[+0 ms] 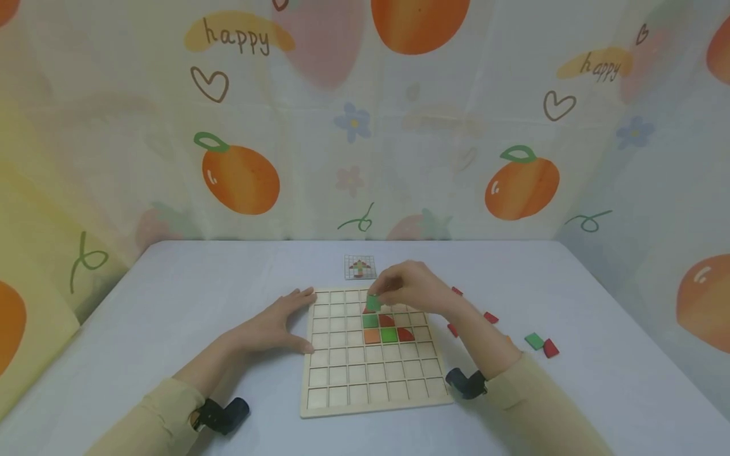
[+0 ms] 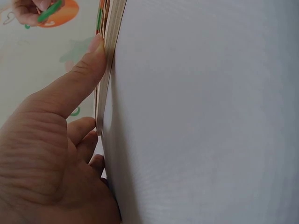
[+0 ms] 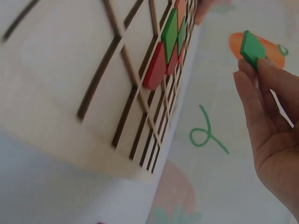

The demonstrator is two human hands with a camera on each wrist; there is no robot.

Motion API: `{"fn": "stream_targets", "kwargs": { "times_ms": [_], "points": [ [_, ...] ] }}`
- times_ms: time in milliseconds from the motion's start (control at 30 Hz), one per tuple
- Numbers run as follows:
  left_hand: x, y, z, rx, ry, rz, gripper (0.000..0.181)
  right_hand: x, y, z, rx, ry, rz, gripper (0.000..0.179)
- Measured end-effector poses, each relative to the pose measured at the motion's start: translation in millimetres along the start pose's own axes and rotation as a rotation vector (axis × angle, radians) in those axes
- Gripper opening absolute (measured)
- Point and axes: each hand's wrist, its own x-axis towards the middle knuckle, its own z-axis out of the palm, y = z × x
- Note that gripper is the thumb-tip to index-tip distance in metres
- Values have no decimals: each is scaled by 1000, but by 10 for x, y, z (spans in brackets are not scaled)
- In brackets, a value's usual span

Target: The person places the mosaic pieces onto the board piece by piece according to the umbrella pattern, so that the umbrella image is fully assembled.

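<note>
My right hand (image 1: 413,286) pinches a green square tile (image 3: 251,46) between thumb and fingertips, raised over the upper middle of a wooden grid board (image 1: 356,375). On the board, a green tile (image 1: 371,322) sits above an orange tile (image 1: 372,336). A bright green square (image 1: 389,335) and a red rounded tile (image 1: 405,334) continue that lower row, with another red tile (image 1: 386,320) above. Part of one more red piece shows below the held tile. My left hand (image 1: 272,324) rests at the board's left edge, thumb and fingers spread, fingertips touching the rim.
Behind the board lies a small pattern card (image 1: 359,267) with a grid and a coloured figure. Loose tiles are scattered right of the board, among them a green square (image 1: 534,341) and a red piece (image 1: 550,348). A printed curtain (image 1: 353,171) hangs behind the white table (image 1: 228,266).
</note>
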Motion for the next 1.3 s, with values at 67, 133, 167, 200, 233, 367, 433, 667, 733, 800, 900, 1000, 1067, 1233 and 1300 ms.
{"fn": "stream_targets", "kwargs": {
  "times_ms": [67,133,167,200,233,367,433,667,733,800,900,1000,1067,1233,1300],
  "points": [
    [-4,0,-7,0,1,5,106,47,-17,36,28,-5,4,14],
    [-7,3,-12,-4,0,6,106,93,-28,81,63,-13,13,14],
    [-10,5,-14,-5,-1,7,106,117,-31,106,73,-19,15,14],
    [-12,7,-16,-9,-3,2,106,139,-37,133,79,-24,20,14],
    [-15,13,-18,-12,-5,1,106,160,-42,160,78,-27,25,14],
    [-21,22,-24,-18,-11,-11,106,227,-55,266,43,-48,31,14],
    [-22,27,-27,-18,-9,-14,106,245,-58,309,29,-67,43,15],
    [-16,23,-23,-30,-8,-16,106,256,-33,395,4,-135,77,14],
    [-13,15,-16,-34,-7,-17,106,249,-29,404,-6,-149,76,14],
    [-7,10,-8,-36,-6,-17,106,241,-25,415,-23,-165,82,15],
    [0,-1,3,-37,-5,-22,106,232,-17,433,-48,-186,83,15],
    [3,-8,11,-34,-3,-26,106,232,-4,448,-73,-198,85,14],
    [3,-5,12,-29,-1,-21,106,233,1,451,-80,-201,79,13],
    [-3,12,6,-27,-1,-11,105,234,1,453,-95,-202,79,12],
    [-5,20,4,-28,-2,-11,105,235,-2,454,-99,-202,85,12]
  ]
}}
